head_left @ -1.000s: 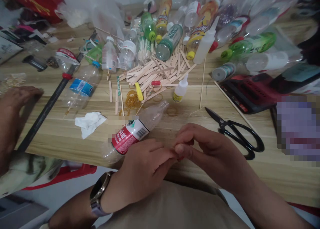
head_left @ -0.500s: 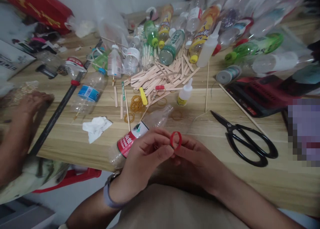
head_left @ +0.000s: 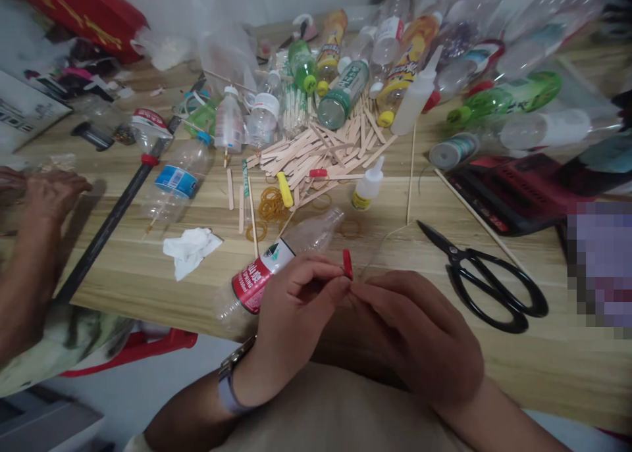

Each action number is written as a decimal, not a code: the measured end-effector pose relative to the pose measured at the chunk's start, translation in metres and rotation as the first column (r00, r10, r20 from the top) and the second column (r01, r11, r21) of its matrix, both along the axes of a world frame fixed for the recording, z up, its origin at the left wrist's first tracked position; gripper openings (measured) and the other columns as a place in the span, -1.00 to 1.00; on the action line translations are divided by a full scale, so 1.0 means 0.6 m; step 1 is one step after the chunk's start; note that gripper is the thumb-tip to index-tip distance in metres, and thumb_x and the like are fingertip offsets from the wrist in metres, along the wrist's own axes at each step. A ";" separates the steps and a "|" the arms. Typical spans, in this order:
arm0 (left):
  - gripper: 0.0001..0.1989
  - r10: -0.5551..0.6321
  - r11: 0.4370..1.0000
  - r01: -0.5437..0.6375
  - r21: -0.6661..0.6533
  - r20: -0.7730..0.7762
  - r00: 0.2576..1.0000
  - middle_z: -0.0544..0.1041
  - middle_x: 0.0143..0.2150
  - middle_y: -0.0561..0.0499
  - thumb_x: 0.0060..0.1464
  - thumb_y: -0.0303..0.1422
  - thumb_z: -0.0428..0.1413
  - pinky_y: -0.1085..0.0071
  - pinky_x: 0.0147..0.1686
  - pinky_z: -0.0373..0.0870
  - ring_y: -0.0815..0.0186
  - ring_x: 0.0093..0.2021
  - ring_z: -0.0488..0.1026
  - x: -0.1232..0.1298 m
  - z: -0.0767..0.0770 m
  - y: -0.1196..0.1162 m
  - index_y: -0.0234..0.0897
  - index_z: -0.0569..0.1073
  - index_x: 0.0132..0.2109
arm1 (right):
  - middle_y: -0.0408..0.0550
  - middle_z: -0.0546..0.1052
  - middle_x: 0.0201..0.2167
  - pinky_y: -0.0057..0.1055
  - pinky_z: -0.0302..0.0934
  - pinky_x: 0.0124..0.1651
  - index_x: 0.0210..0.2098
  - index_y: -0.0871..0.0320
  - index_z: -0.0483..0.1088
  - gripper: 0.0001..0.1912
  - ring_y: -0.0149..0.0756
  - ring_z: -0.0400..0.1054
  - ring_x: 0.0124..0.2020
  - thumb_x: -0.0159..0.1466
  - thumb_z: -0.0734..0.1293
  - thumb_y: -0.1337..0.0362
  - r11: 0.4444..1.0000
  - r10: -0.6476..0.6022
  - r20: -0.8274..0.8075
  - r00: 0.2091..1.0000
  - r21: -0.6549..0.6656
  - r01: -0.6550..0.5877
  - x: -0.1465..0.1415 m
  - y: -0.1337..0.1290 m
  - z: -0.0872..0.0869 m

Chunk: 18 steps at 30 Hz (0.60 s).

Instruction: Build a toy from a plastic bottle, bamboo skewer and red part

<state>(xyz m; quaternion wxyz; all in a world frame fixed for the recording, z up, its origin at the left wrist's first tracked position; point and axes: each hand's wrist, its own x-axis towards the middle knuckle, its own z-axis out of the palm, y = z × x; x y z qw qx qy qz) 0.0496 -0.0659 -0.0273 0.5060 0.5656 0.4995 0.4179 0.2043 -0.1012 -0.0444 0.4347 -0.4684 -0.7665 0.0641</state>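
Just above my lap, my left hand (head_left: 301, 314) pinches a red plastic ring (head_left: 347, 263) between thumb and fingers. The ring is turned nearly edge-on. My right hand (head_left: 419, 333) is closed, its fingertips meeting the left ones at the ring's lower edge; what they pinch is hidden. A thin pale thread (head_left: 386, 235) curves over the table towards the right fingertips. Behind my left hand lies a clear plastic bottle (head_left: 251, 277) with a red label, partly covered by it. Black-handled scissors (head_left: 476, 274) lie on the table to the right of my hands.
Wooden sticks (head_left: 316, 149) are piled mid-table, with rubber bands (head_left: 272, 204), a small glue bottle (head_left: 368, 187) and many plastic bottles around. A crumpled tissue (head_left: 191, 249) and a black tube (head_left: 111, 225) lie left. Another person's hand (head_left: 54, 195) rests at the far left.
The red ring has turned from showing its open round face to nearly edge-on. My right hand has rolled over, its back now facing up. The other person's hand has shifted slightly left.
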 end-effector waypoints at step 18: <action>-0.83 -0.280 0.922 0.358 0.148 -0.381 0.881 0.62 -0.22 0.02 0.18 -0.55 0.12 0.48 -0.20 0.43 0.33 -0.22 0.54 -0.021 0.015 0.001 -0.25 0.58 -0.28 | -0.03 0.54 -0.22 -0.37 0.47 -0.19 -0.28 0.07 0.45 -0.89 -0.26 0.53 -0.19 0.30 0.37 0.42 0.974 0.109 -0.106 0.988 -0.190 -0.128 0.032 0.020 0.016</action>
